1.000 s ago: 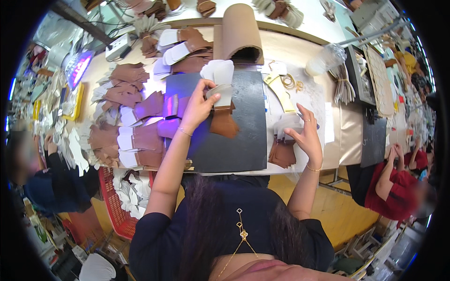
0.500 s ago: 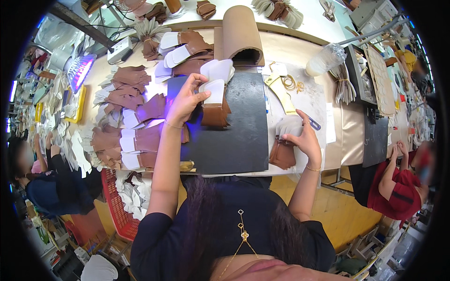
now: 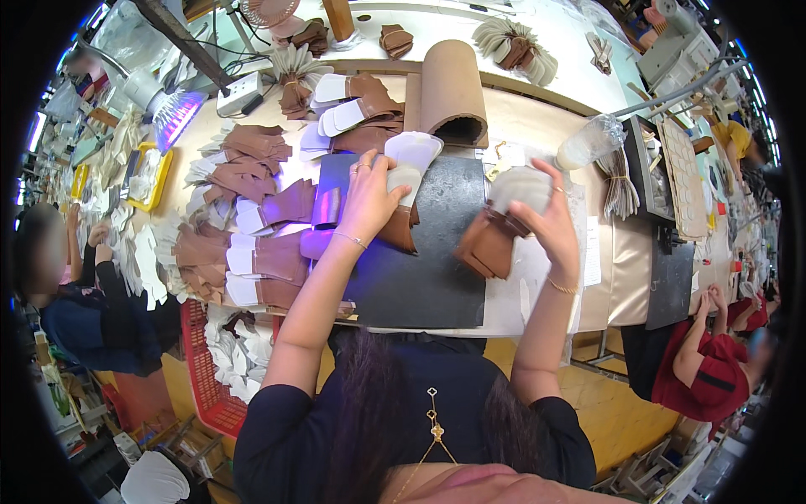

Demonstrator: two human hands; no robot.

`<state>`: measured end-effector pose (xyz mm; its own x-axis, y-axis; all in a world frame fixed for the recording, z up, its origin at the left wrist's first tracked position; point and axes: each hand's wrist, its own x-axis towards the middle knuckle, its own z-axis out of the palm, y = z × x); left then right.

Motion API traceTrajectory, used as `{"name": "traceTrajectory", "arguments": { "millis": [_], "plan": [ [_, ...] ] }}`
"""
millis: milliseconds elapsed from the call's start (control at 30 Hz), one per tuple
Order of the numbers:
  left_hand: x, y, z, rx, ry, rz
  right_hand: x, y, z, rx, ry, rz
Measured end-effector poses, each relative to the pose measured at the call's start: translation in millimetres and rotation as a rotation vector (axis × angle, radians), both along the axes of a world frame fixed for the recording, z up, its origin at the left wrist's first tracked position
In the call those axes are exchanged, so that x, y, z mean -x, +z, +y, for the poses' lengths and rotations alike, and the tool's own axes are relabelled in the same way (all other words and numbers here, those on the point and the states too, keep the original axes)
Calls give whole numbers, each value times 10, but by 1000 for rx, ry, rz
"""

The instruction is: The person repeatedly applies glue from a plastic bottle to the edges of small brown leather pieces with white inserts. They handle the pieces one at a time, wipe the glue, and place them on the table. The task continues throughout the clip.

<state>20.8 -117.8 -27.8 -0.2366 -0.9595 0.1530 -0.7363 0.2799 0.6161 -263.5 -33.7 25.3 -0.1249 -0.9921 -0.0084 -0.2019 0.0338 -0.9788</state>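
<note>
My left hand is closed on the near-left side of a stack of brown-and-white leather pieces, white ends pointing away from me. The stack rests on or just over a black cutting mat; which, I cannot tell. To the right, my right hand grips a bundle of similar leather pieces, held near the mat's right edge. Its whitish ends lie between my fingers and its brown ends point toward me; it is slightly blurred.
Several piles of brown and white leather pieces lie at left, near a lit lamp. Beyond the mat lies a brown roll. A plastic bottle and black box are right. A red basket sits lower left; co-workers flank the table.
My right hand has lifted the bundle from the tabletop and brought it up and left toward the mat. My left hand has turned over its stack. The whole view has shifted slightly.
</note>
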Motion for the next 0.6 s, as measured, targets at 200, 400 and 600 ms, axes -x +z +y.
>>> {"name": "traceTrajectory", "arguments": {
  "millis": [200,400,600],
  "plan": [
    [4,120,34,-17,77,-8,-625,-499,-677,-12,10,211],
    [-104,140,-65,-140,117,324,-743,-719,-730,12,-183,298],
    [-158,301,-91,-283,-13,929,-702,-860,-716,105,-219,206]
  ]
}}
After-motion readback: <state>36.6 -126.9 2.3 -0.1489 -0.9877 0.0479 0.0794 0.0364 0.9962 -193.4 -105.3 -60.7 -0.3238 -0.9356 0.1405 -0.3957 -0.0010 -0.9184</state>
